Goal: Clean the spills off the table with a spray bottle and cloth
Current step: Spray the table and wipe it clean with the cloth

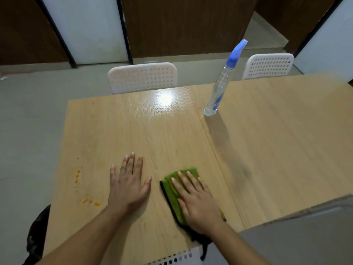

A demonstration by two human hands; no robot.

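Two hands are resting on the table (pixel 172 131). We are laying our left hand (pixel 127 183) flat, fingers straight and slightly spread, holding nothing, just left of the one green cloth (pixel 172 192). We are pressing our right hand (pixel 196 203) flat on that cloth, fingers extended. One spray bottle (pixel 219 88) is standing well beyond the cloth. Several orange spills (pixel 78 176) are lying left of the cloth. Two white chairs (pixel 142 77) are standing behind the table.

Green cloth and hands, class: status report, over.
Right hand flat on green cloth; left hand flat on table. Orange spills remain left. Spray bottle upright, clear of path.
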